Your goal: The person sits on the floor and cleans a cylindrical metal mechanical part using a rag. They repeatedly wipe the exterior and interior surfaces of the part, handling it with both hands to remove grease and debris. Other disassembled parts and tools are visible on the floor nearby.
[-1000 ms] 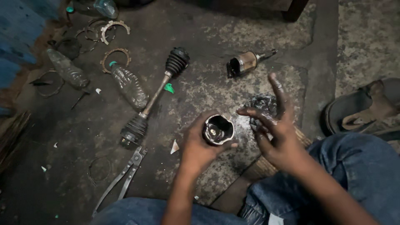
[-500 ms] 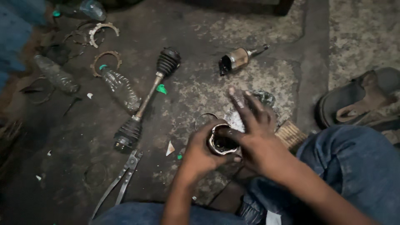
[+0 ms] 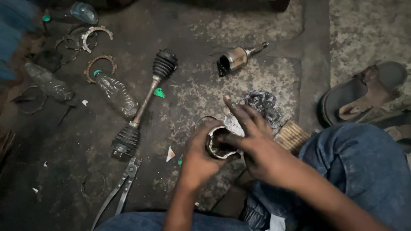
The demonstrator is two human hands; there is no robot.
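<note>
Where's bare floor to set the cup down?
Free: the floor between the axle shaft and the metal joint housing, and the dark patch left of the pliers. Crowded: top left, among bottles and rings; also around both hands.

Greasy, glossy metal cup [image 3: 220,144], ribbed matt rubber boots on a steel axle shaft [image 3: 144,104], rough stained concrete floor [image 3: 265,25]

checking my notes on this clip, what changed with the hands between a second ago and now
The right hand, raised apart with fingers spread a second ago, has come in over the metal cup, its fingertips now at the greasy opening. The left hand kept its grip on the cup and sank slightly toward the lap. The axle shaft, pliers, plastic bottles and sandal lie where they were on the floor.
</note>
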